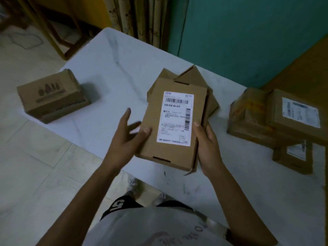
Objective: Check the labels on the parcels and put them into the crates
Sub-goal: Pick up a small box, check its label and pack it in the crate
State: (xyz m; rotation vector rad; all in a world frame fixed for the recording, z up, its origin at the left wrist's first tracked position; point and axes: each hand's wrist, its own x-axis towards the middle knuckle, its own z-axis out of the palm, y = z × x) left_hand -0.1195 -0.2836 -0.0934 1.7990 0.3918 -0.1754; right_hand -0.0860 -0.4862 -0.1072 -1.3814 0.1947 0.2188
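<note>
Gripping the parcel (170, 152) along its right edge, the right hand (209, 144) lays its thumb on top beside the white label (174, 118); its fingers are hidden under the cardboard. The left hand (124, 137) is opened out at the parcel's left edge, with only the thumb on the top face and the fingers spread and smeared by blur. The parcel is held label up over the near part of the white table (106, 71); whether its underside touches the top I cannot tell. A barcode and the code 520-H16-00-013 read clearly, but the small print does not. Behind the parcel, partly covered by it, flat cardboard boxes (193, 77) lie at crossed angles. Well to the left stands a printed box (53, 98). To the right a stack of parcels (252, 118) carries blurred labels, its lowest one half hidden by those above. Beyond the table are a curtain (142, 18) and a teal wall (248, 32).
</note>
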